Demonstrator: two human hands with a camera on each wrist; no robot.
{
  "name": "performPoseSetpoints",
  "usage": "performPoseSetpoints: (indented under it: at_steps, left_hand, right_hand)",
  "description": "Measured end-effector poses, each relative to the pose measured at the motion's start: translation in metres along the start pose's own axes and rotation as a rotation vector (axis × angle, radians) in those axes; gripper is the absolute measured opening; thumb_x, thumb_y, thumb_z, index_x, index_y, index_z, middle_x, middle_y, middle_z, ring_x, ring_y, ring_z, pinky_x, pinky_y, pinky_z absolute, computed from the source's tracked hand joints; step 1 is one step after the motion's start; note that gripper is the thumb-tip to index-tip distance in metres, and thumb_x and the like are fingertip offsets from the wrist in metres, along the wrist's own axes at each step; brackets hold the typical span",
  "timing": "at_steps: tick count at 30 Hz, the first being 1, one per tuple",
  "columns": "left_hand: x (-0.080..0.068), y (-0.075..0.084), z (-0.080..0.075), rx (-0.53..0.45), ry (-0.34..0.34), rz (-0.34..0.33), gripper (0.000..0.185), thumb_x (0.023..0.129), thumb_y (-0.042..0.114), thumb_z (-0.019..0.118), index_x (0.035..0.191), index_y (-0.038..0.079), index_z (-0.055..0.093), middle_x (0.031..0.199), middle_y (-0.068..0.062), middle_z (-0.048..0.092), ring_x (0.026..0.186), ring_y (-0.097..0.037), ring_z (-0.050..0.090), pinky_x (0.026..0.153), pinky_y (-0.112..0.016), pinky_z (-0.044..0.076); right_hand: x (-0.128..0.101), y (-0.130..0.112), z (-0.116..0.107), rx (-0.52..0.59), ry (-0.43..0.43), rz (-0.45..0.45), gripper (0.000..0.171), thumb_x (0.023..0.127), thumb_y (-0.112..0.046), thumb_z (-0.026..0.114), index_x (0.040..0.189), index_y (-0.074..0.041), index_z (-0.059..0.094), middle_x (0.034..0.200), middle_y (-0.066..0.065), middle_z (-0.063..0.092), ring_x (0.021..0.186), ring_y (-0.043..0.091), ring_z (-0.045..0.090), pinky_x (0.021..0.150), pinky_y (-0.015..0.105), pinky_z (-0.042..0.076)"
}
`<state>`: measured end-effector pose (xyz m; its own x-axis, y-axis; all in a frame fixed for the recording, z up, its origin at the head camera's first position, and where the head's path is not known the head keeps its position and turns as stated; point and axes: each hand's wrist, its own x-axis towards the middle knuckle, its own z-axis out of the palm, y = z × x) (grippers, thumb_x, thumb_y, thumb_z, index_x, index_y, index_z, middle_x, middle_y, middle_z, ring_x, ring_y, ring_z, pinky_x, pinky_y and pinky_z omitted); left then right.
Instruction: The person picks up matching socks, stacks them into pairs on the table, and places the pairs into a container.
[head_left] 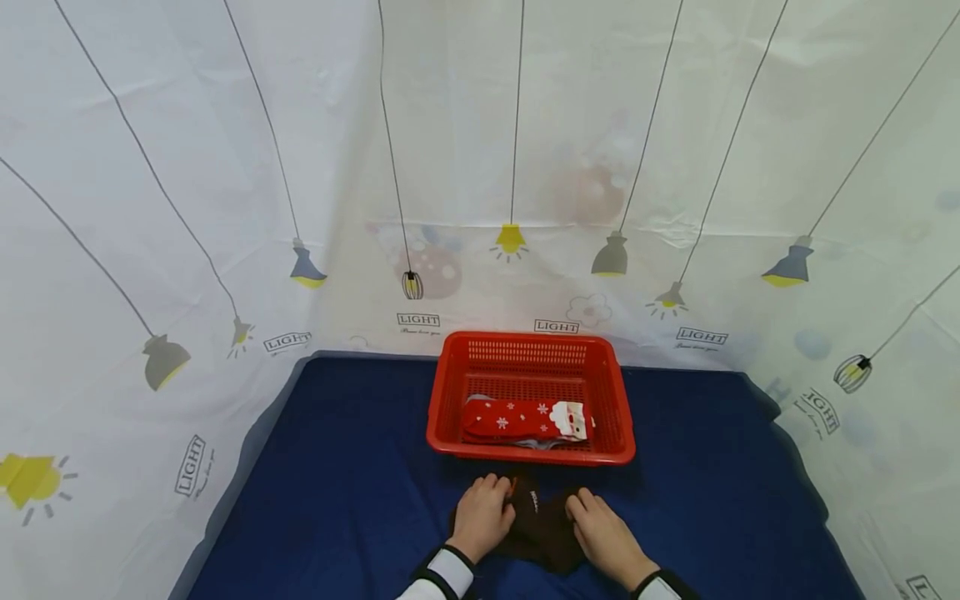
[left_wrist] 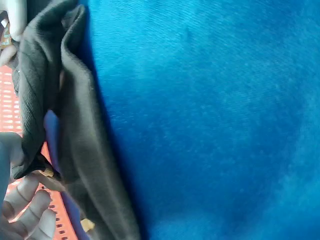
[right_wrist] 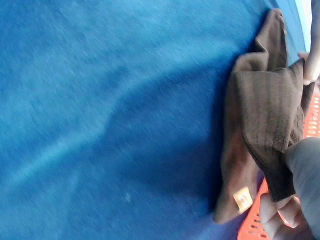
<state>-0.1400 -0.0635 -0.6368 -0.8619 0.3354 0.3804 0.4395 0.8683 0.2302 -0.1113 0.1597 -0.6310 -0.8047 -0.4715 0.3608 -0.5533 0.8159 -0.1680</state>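
In the head view, brown socks lie in folds on the blue cloth just in front of the red basket. My left hand pinches the fabric at the left, and my right hand pinches it at the right. A ribbed part of the sock fabric is stretched between both hands in the right wrist view. Beneath it lies another brown layer with a small orange label. Long folds of brown fabric run down the left wrist view, past my left fingers.
Beyond the hands stands the red plastic basket. Inside it lie red socks with snowflakes and a Santa face, over something grey. Dark blue cloth covers the table, and a white sheet printed with lamps hangs around it.
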Motion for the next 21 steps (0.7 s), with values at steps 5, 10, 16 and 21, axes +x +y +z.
performPoseSetpoints:
  at_steps: [5, 10, 16, 21]
  left_hand:
    - [-0.002, 0.001, -0.012, -0.019, 0.053, -0.025, 0.02, 0.064, 0.019, 0.07, 0.07, 0.017, 0.052, 0.067, 0.002, 0.048, 0.06, -0.017, 0.049, 0.052, -0.027, 0.038]
    - [-0.011, 0.0, -0.022, 0.022, 0.087, -0.074, 0.022, 0.063, 0.021, 0.068, 0.066, 0.018, 0.046, 0.065, 0.003, 0.043, 0.059, -0.017, 0.046, 0.052, -0.028, 0.035]
    - [-0.027, -0.001, -0.023, 0.039, 0.06, -0.12, 0.025, 0.063, 0.021, 0.066, 0.061, 0.018, 0.041, 0.062, 0.004, 0.038, 0.057, -0.017, 0.042, 0.052, -0.028, 0.033]
    - [-0.034, -0.002, -0.02, 0.03, 0.022, -0.127, 0.026, 0.064, 0.021, 0.066, 0.061, 0.018, 0.041, 0.062, 0.004, 0.038, 0.056, -0.017, 0.042, 0.051, -0.027, 0.032]
  right_hand:
    - [0.006, 0.005, -0.01, -0.012, 0.033, -0.006, 0.031, 0.067, -0.002, 0.071, 0.081, -0.017, 0.049, 0.077, -0.006, 0.039, 0.067, 0.009, 0.045, 0.056, 0.023, 0.039]
    - [0.009, 0.005, -0.014, 0.003, 0.026, -0.004, 0.03, 0.069, -0.002, 0.072, 0.082, -0.017, 0.049, 0.078, -0.006, 0.039, 0.069, 0.009, 0.045, 0.057, 0.022, 0.038]
    - [0.008, 0.004, -0.01, 0.029, -0.013, -0.003, 0.028, 0.071, -0.001, 0.069, 0.082, -0.017, 0.049, 0.078, -0.007, 0.038, 0.068, 0.008, 0.042, 0.055, 0.021, 0.037]
    - [0.006, 0.005, -0.004, 0.044, -0.082, -0.009, 0.023, 0.074, -0.002, 0.065, 0.083, -0.016, 0.05, 0.079, -0.007, 0.038, 0.069, 0.009, 0.039, 0.055, 0.021, 0.034]
